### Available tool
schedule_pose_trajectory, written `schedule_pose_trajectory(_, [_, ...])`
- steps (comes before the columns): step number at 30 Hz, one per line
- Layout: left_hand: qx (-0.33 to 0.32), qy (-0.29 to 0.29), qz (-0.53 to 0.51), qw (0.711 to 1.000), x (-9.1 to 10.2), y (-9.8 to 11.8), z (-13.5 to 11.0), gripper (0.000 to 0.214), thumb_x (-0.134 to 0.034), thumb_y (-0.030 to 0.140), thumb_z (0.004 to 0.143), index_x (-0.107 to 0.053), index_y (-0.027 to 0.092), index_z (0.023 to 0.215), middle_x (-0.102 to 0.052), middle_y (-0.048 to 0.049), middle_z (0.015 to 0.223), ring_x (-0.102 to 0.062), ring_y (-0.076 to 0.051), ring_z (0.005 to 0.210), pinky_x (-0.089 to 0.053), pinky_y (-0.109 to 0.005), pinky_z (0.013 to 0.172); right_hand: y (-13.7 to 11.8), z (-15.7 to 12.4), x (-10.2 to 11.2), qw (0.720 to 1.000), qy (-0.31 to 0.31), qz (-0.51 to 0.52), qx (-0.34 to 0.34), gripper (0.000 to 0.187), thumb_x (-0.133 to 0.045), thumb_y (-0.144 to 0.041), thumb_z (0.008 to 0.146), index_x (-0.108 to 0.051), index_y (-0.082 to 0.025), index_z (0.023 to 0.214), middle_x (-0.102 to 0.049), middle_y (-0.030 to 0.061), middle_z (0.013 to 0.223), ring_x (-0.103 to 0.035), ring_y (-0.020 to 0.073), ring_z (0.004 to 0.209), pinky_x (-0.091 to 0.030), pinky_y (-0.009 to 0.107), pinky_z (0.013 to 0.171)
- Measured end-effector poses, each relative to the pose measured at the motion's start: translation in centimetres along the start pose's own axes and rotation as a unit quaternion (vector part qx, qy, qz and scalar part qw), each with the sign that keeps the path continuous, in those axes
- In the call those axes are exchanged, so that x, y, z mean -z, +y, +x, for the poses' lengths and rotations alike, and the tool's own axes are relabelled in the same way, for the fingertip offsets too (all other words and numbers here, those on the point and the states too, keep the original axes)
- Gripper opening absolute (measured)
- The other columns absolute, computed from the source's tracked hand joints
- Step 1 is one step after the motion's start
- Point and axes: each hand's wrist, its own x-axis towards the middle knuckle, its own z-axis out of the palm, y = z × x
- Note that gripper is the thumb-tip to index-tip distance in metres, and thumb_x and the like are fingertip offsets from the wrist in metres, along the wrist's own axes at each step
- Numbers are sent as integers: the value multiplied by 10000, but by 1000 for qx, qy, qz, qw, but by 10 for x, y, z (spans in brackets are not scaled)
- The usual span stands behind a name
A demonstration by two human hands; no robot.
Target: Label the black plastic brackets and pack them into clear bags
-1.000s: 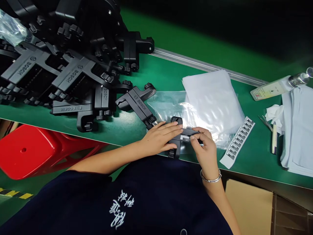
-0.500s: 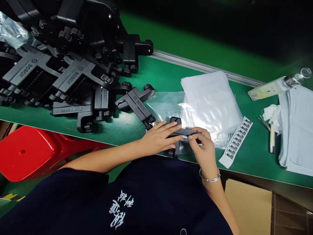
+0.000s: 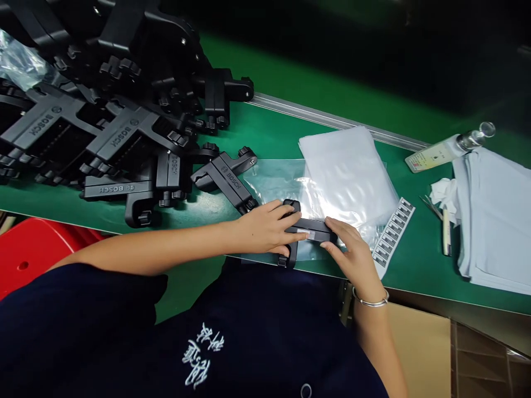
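Note:
A black plastic bracket [image 3: 317, 228] with a knob at its near end lies on a clear plastic bag at the table's front edge. A small pale label [image 3: 306, 234] shows on its side. My left hand [image 3: 265, 228] lies over the bracket's left part, fingers spread across it and holding it, one fingertip at the label. My right hand [image 3: 353, 250], with a bangle at the wrist, grips the bracket's right end between thumb and fingers. Right of that hand lies a strip of black-and-white labels [image 3: 392, 235]. Behind the bracket is a stack of clear bags [image 3: 346, 166].
Several black BOSCH brackets [image 3: 118, 135] are piled at the left, with a single one [image 3: 230, 179] near my left hand. At the right are a bottle [image 3: 433, 155], crumpled tissue [image 3: 443, 193], a pale-handled tool [image 3: 446, 232] and white sheets [image 3: 498, 221]. A red stool [image 3: 37, 254] stands below left.
My right thumb and fingers have moved off the label to the bracket's right end. The label is now more exposed. The whole view has shifted slightly.

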Motion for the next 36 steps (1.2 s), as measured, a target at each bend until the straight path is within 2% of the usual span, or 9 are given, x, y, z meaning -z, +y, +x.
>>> schedule_pose_trajectory(6, [-25,-18,28,999,4,9,21,675,-608,620,822,-551,210,1355,-676,-117,1018,-603,-276,955,-441,-429,908,-2,3,1,1000,5,-4,2,433,-615,-424,902,-578,-307,1317,-649,64,1278,-586,284,1195,-487,518,1019])
schedule_pose_trajectory(13, [3,-3,36,999,-2,13,-5,544,-600,532,877,-551,253,1341,-570,-148,1369,-570,-276,1192,-344,-528,1100,0,2,3,1000,6,-9,-2,418,-605,-440,903,-594,-299,1297,-657,68,1267,-589,287,1197,-492,527,1012])
schedule_pose_trajectory(21, [-27,-23,15,999,4,3,0,461,-603,431,904,-577,239,1323,-582,-169,1356,-591,-289,1195,-419,-488,1060,-5,-1,-3,1000,17,23,10,422,-611,-428,900,-594,-292,1299,-646,76,1282,-577,274,1215,-473,503,1040])
schedule_pose_trajectory(23, [-34,-29,0,999,5,0,3,475,-608,429,901,-566,240,1335,-573,-153,1372,-555,-293,1248,-405,-475,1080,-1,-4,5,999,7,38,-1,460,-621,-427,892,-566,-296,1329,-605,72,1344,-542,261,1264,-448,478,1070])
schedule_pose_trajectory(25, [-26,-28,-22,999,0,-2,4,480,-597,424,909,-549,242,1350,-556,-139,1396,-509,-298,1301,-392,-477,1095,17,-8,24,997,45,47,-51,480,-604,-419,895,-540,-276,1349,-564,85,1391,-536,251,1270,-464,449,1044])
schedule_pose_trajectory(27, [-6,-14,-45,999,-11,-3,5,459,-551,420,934,-535,253,1361,-550,-129,1404,-493,-297,1319,-388,-495,1099,48,-13,53,975,156,15,-160,438,-563,-389,904,-566,-216,1307,-586,122,1348,-586,247,1188,-502,423,968])
schedule_pose_trajectory(30, [20,20,-66,997,-30,-1,5,424,-465,401,970,-521,275,1371,-551,-116,1406,-496,-298,1320,-374,-540,1102,101,-22,103,892,313,-78,-317,388,-518,-304,881,-600,-103,1203,-600,204,1271,-571,283,1159,-456,466,973])
schedule_pose_trajectory(33, [28,56,-71,996,-42,7,4,414,-439,381,975,-514,303,1375,-553,-99,1406,-517,-303,1301,-391,-556,1086,136,-28,132,840,365,-120,-383,316,-548,-249,828,-614,-53,1066,-596,268,1189,-524,341,1180,-382,554,993])
schedule_pose_trajectory(36, [51,118,-77,989,-50,14,2,425,-414,386,973,-500,339,1387,-574,-64,1387,-546,-306,1271,-383,-557,1093,148,-32,136,812,393,-122,-413,144,-600,-249,817,-609,-108,846,-642,178,959,-595,297,1003,-430,504,918])
